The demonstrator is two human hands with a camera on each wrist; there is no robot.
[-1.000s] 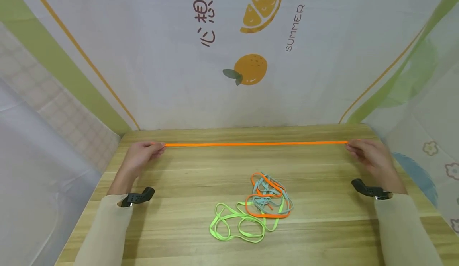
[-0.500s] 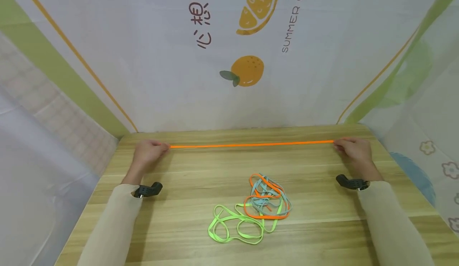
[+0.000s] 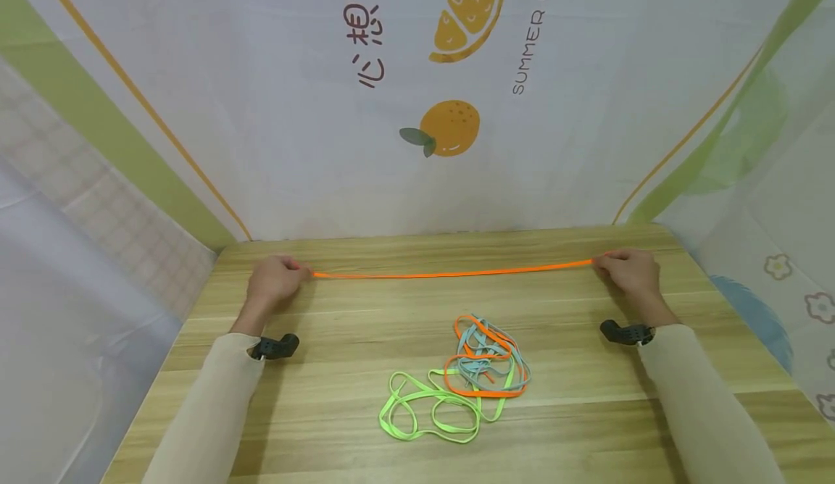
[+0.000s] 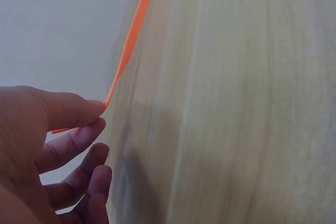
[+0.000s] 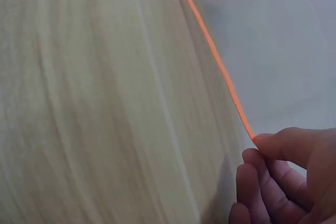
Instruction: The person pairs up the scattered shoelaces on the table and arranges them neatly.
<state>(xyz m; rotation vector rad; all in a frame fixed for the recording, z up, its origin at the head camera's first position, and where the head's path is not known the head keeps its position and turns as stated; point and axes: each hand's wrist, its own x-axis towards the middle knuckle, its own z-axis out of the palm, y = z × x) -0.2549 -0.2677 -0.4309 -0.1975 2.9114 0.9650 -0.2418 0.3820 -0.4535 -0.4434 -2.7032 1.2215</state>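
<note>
A flat orange shoelace (image 3: 450,274) spans the back of the wooden table between my two hands, sagging slightly in the middle. My left hand (image 3: 277,279) pinches its left end between thumb and forefinger; in the left wrist view a short tip of the shoelace (image 4: 62,130) sticks out behind the thumb. At the other end my right hand (image 3: 631,274) pinches the lace between thumb and fingers, and the right wrist view shows the shoelace (image 5: 220,66) running up and away from the thumb tip.
Nearer the front of the table (image 3: 326,368) lies a loose tangle: a green shoelace (image 3: 406,437), a light blue shoelace (image 3: 524,368) and another orange shoelace (image 3: 489,393). A white printed cloth (image 3: 293,143) hangs right behind the table's back edge, with more cloth at both sides.
Both hands have moved inward toward each other, the right one more. The orange shoelace between them has gone from taut and straight to slightly slack. The tangle has stayed put.
</note>
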